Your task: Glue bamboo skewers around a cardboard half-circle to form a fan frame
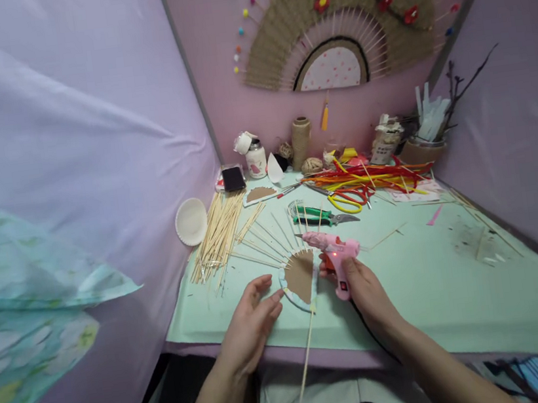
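My right hand (359, 282) is wrapped round the grip of a pink hot glue gun (338, 252), whose nozzle points left over the fan piece. A half-round cardboard base (301, 276) with a pale blue patterned rim lies in front of me. Thin wooden sticks (262, 245) spread out from its curved edge, and one long stick (306, 362) runs from its near end over the table edge. Just left of the base, my left hand (254, 316) has its fingers apart and holds nothing. Its fingertips are close to the rim; whether they touch it I cannot tell.
A pile of wooden sticks (218, 234) lies at left beside a white dish (191, 221). Green-handled pruners (320, 214) and scissors (348, 201) lie beyond the base. Colourful pipe cleaners (379, 177), a twine spool (301, 141) and jars line the back. A finished fan (273, 49) hangs above.
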Tool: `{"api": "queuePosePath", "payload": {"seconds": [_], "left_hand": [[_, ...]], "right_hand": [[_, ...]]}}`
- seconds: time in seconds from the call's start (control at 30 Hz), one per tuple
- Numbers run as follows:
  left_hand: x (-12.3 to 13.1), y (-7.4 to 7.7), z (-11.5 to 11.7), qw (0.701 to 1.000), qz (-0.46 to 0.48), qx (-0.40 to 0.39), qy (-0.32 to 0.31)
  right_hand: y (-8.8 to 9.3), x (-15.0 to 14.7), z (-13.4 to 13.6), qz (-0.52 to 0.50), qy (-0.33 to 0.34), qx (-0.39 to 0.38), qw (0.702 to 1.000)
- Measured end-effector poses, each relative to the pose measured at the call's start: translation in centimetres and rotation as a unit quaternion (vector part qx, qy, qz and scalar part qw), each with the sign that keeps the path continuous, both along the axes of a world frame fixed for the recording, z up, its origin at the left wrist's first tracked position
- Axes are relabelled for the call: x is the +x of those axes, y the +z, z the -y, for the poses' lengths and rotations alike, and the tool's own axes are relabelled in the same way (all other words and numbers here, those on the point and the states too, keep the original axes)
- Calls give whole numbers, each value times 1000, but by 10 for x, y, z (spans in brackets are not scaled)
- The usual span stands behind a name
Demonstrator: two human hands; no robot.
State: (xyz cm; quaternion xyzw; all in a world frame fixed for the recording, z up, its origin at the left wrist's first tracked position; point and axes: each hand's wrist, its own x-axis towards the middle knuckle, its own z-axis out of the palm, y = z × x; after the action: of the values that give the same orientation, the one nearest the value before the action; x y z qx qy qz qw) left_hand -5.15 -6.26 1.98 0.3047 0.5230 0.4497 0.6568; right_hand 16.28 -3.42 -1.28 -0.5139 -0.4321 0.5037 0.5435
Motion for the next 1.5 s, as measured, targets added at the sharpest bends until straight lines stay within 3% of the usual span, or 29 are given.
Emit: {"api": "queuePosePath", "payload": {"seconds": [0.1,0.2,0.33,0.5,0.73,0.9,1.07,1.33,1.5], "left_hand": [[11,6,-10,998,26,-44,31],[20,5,-20,998,24,-60,15],[29,-2,-28,998,10,-54,-36],[41,-9,-30,988,-24,-62,-136],[36,-16,-36,987,-93,18,-127],[10,-11,-74,949,-189,74,-241],[1,-12,-110,902,-292,56,-314],[2,-8,-117,858,-346,50,-377],[2,8,-131,812,-403,42,-421]], "right_hand": [[-1,-5,-2,-42,-11,2,999],[-1,-5,0,-54,-11,-12,998],[-3,-5,4,-71,3,-29,997],[-5,-13,10,-47,25,10,999],[2,-15,20,-44,31,49,997],[14,7,33,-29,-16,73,997],[13,38,45,-6,-56,67,996],[7,64,47,16,-97,60,993],[10,62,48,20,-87,52,995]]}}
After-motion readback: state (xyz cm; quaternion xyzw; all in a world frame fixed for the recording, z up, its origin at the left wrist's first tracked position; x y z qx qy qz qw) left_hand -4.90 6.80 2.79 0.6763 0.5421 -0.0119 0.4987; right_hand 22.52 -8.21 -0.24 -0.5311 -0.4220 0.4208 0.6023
